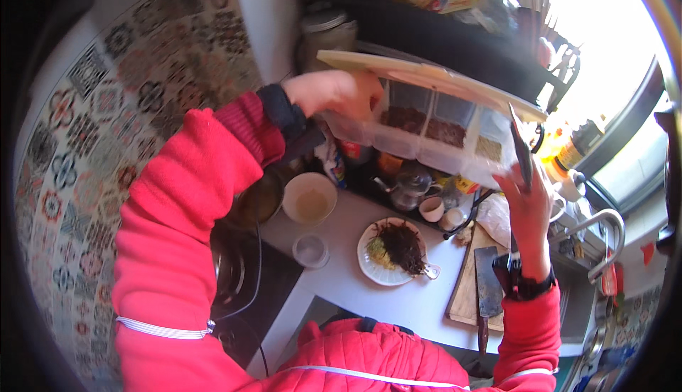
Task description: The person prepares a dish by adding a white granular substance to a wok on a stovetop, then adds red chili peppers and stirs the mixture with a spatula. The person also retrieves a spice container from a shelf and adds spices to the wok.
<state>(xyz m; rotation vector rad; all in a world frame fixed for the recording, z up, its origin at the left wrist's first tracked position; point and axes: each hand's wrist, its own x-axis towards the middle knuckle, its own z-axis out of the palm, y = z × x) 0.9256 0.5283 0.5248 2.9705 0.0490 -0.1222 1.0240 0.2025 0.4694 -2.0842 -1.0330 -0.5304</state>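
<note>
A long clear plastic seasoning box (447, 157) with several compartments spans the space in front of me, its pale lid (431, 76) raised. Dark reddish stuff fills two compartments, and a greenish-brown seasoning sits in the right one. My left hand (341, 94), slightly blurred, has its fingers curled at the box's left end; whether they grip it is hidden. At the right end, my right hand (525, 195) holds a dark slender utensil (521, 149) pointing up, its fingers close against the box. Below, a white plate (391, 280) bears dark shreds (399, 245) and a pale chopped heap (381, 254).
A cleaver (487, 280) lies on a wooden cutting board (463, 296), its handle past the edge. Nearby are a white bowl (310, 197), a clear cup (310, 250), a metal teapot (411, 187) and a faucet (597, 219). A cooktop (272, 264) with a cable lies left.
</note>
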